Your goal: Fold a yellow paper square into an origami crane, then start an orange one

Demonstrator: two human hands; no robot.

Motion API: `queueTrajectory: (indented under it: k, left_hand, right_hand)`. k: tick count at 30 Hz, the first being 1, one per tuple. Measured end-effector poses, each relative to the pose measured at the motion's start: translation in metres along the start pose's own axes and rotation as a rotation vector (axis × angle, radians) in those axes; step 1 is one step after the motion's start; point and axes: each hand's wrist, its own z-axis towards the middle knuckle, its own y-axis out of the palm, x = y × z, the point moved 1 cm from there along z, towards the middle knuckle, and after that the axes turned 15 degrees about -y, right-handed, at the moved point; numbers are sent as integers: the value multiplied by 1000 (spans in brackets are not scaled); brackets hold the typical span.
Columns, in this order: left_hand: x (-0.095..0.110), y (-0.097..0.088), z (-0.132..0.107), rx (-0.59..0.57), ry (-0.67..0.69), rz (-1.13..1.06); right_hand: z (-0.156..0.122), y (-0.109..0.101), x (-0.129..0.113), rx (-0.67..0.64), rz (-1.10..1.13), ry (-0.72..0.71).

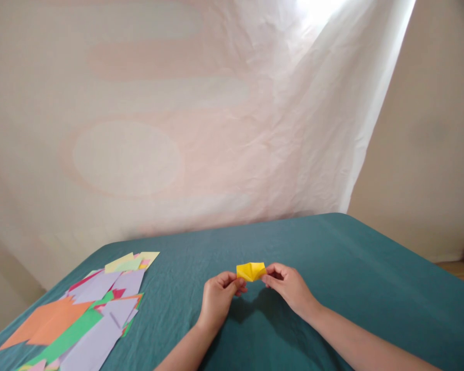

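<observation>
Between my two hands is a small piece of folded yellow paper (250, 271), held up above the green cloth. Creases run down its middle, and its lower edge comes to a blunt point. My left hand (221, 296) pinches the paper's left end between thumb and fingers. At the opposite end, my right hand (288, 288) grips the right corner the same way. Both hands are closed on the paper, and their shadows fall on the cloth below. The fingers partly hide the paper's two ends.
A green cloth (294, 239) covers the table. On the left lies a loose pile of coloured paper, with orange sheets (48, 319), a green strip (71, 335) and lilac sheets (93, 345). Behind the table hangs a pale sheet (216, 154).
</observation>
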Motion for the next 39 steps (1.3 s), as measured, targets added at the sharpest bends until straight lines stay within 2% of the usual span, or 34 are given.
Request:
queueTrajectory:
  k: [6,12,17,23,29,36,39]
  left_hand:
    - [5,6,-8,-18,51,83]
    - [13,14,-14,-192,10,-63]
    - [10,14,-11,-185,-48,-86]
    - [4,14,-7,-238,-107,-89]
    - [2,15,-7,-185,-86,-40]
    - [5,17,-10,-282,-62,-23]
    - [6,18,-10,-285,-80,-30]
  right_hand:
    - [-2,3,-6,-19,-134,-86]
    - [-4,6,-5,-78,-33,-52]
    - [-4,7,-6,-118,66,-13]
    - [-4,8,-3,-111,140,21]
    - [-4,9,0,-160,226,43]
    - [-4,9,-2,-179,228,20]
    - [-4,10,-4,-187,222,17]
